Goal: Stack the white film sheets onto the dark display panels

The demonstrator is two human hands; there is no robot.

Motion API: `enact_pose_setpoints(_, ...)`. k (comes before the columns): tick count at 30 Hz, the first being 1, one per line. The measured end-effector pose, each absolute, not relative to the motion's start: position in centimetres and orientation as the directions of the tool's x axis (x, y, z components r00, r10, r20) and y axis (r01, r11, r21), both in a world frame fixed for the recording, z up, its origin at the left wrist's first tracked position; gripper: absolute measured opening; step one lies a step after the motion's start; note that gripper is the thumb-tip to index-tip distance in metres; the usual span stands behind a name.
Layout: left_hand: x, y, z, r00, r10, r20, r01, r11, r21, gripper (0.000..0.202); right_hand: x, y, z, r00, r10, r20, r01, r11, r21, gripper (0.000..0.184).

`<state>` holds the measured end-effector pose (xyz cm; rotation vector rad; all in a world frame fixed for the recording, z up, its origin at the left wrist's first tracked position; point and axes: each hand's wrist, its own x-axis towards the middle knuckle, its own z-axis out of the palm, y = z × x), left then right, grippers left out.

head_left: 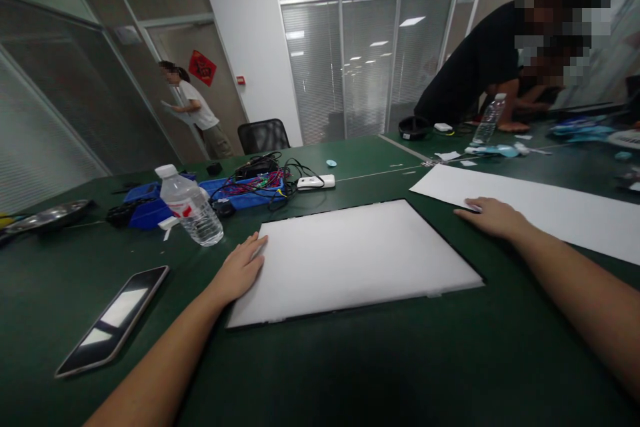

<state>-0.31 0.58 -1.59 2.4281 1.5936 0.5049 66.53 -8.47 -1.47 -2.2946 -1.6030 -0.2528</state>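
Observation:
A flat white rectangular panel (350, 260) with thin black edges lies on the green table in front of me. My left hand (243, 268) rests on its left edge, fingers stretched out and thumb on the white surface. To the right, a larger white sheet (540, 207) extends out of view. My right hand (495, 219) is at this sheet's near edge, the edge between thumb and fingers; part of the grip is hidden. Left of the panel stand a clear water bottle (193, 207) and, closer to me, a phone (113, 321) lying face up.
Blue trays (240, 193) with tangled wires and a white power bank-like device (316, 182) are behind the panel. Another bottle (490, 119) stands farther right. A person in black (470, 60) leans over the table there; another person (197, 107) is by the door.

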Motion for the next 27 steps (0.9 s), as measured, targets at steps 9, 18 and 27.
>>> enact_pose_setpoints(9,0.2,-0.1,-0.3,0.310,0.935,0.174,0.832,-0.356,0.426,0.066,59.9,-9.3,1.5,0.416,0.852,0.318,0.909,-0.401,-0.116,0.062)
enact_pose_setpoints(18,0.3,-0.4,-0.6,0.369,0.913,0.175,0.853,-0.408,0.327,0.072,50.3,-12.1,4.1,-0.223,0.938,0.264,0.939,0.280,-0.202,0.038)
enact_pose_setpoints(27,0.8,-0.3,-0.7,0.371,0.916,0.155,0.875,-0.400,0.273,0.074,47.9,-11.8,3.4,-0.373,0.861,0.346,0.841,0.471,-0.266,0.037)
